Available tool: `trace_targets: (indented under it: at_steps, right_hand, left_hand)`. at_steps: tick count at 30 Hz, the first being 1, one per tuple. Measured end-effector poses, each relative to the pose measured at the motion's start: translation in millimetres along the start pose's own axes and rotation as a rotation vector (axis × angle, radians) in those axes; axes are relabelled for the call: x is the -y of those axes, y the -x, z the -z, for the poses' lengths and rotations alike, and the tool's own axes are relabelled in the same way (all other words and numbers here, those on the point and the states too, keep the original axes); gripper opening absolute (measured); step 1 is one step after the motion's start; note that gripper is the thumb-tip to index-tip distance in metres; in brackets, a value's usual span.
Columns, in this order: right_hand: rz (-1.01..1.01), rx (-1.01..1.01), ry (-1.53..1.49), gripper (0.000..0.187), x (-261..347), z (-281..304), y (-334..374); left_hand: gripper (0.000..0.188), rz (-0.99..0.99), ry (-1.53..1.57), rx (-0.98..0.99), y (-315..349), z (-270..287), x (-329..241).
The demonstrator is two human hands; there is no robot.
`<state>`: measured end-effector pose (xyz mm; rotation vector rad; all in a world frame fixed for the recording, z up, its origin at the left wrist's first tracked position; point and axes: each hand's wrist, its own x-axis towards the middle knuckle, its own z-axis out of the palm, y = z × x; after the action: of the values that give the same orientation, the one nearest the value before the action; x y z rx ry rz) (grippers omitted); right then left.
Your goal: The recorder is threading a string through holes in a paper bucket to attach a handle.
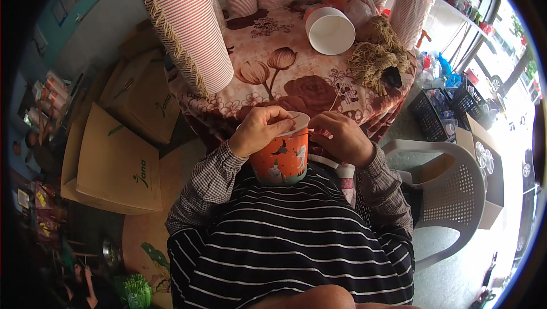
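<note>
An orange paper bucket point(279, 160) with dark and white printed figures stands upright against my lap, its pale rim facing up. My left hand point(263, 131) is closed over the bucket's left rim, thumb and fingertips pinched at its edge, some fingers reaching inside. At the right side of the rim, my right hand point(343, 137) is closed with its fingers bent together. A thin beige cord point(337, 97) sticks up from those fingers; its other end is hidden by the hand and bucket.
A flowered cloth covers the table point(250, 89). On it lean a tall stack of nested buckets point(196, 41) with cords, a tipped white-lined bucket point(331, 31) and a bundle of beige cords point(379, 52). Cardboard boxes point(119, 161) stand left, a plastic chair point(450, 189) right.
</note>
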<state>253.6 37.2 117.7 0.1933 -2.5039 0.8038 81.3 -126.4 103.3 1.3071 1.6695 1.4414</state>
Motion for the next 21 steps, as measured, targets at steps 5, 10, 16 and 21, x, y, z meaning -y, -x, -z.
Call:
trace_targets:
  at_steps: [5, 10, 16, 21]
  right_hand:
    - [-0.048, -0.030, 0.068, 0.014, -2.2, 8.2, 2.0]
    - [0.043, -0.162, 0.080, 0.010, 3.4, 9.7, -1.7]
    - [0.121, -0.287, 0.063, 0.017, 12.5, 1.8, -5.9]
    - [0.127, -0.307, 0.038, 0.017, 13.5, -2.1, -5.1]
  left_hand:
    - [0.016, 0.054, 0.128, 0.044, 0.6, 1.9, -12.9]
    - [0.018, 0.098, 0.140, 0.027, 1.0, 0.9, -12.7]
    - [0.020, 0.070, 0.113, 0.045, -0.1, -3.3, -9.2]
    - [0.020, 0.086, 0.089, 0.089, -1.1, -6.2, -11.6]
